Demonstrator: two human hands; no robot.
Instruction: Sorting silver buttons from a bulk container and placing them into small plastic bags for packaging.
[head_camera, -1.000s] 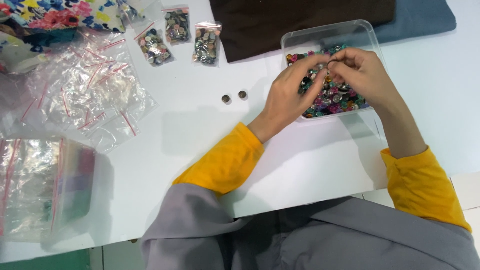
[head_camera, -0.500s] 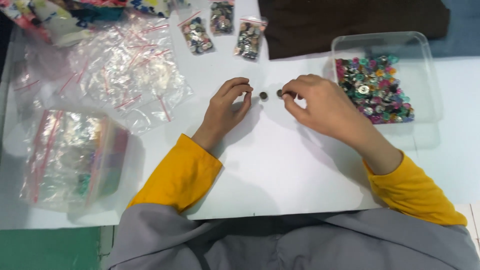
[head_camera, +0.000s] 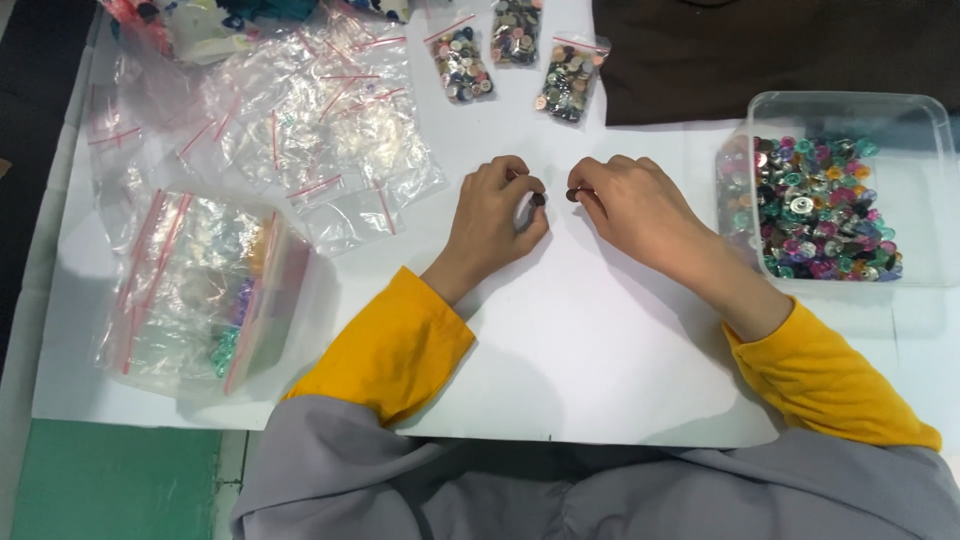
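Dark button (head_camera: 538, 199) pinched in left hand (head_camera: 497, 213) grip; second button (head_camera: 574, 194) pinched by right hand (head_camera: 632, 207), just apart above white bench (head_camera: 600, 340). Pairing step, seemingly; next calls for steady alignment.

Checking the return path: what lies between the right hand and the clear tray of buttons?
In the head view, only bare white table lies between the right hand and the tray; nothing sits on that stretch.
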